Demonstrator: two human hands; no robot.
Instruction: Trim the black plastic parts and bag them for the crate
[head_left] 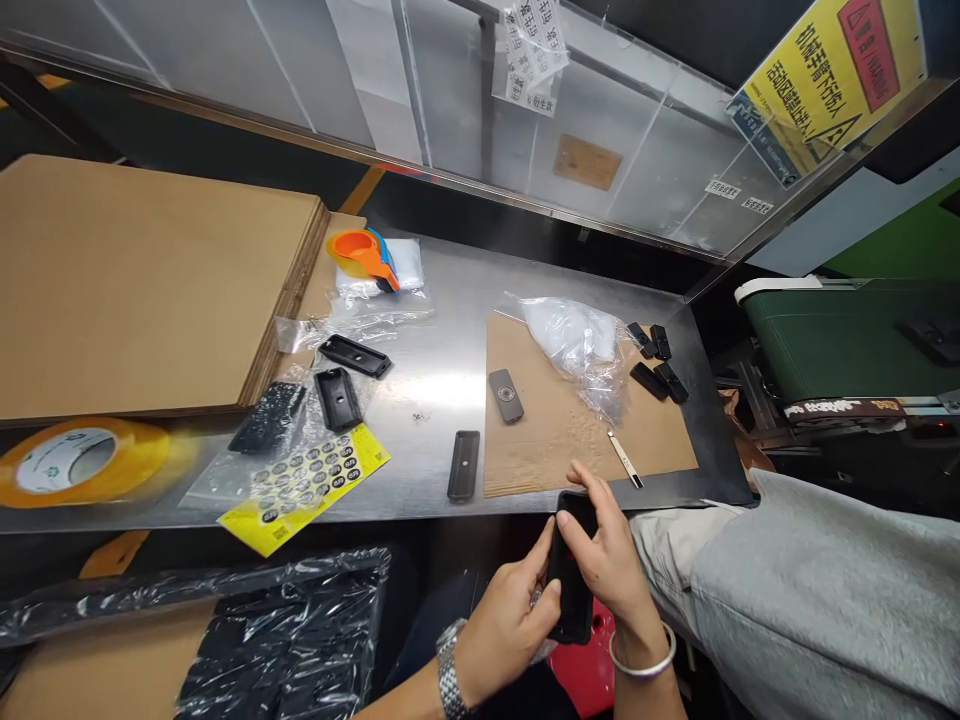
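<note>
Below the front edge of the table, both hands hold a black rectangular casing (576, 590) with rounded corners. My left hand (510, 620), with a metal watch at its wrist, grips the casing's left side, thumb on the edge and fingers partly hidden. My right hand (607, 555), with a silver bangle, is closed around the upper right part, its thumb pressed near the top end. On the table nearby lie an open black shell (464, 466) and a dark grey cover (506, 396) with a round mark. A white-handled cutter (625, 460) rests on the cardboard sheet (540, 465).
Left on the table are a yellow sticker sheet (304, 490), black trays (339, 398), a tape roll (142, 465), an orange tape dispenser (360, 255) and stacked cardboard (150, 290). A clear bag (574, 335) and several black parts (660, 380) lie right. A person's grey sleeve (825, 580) is close by.
</note>
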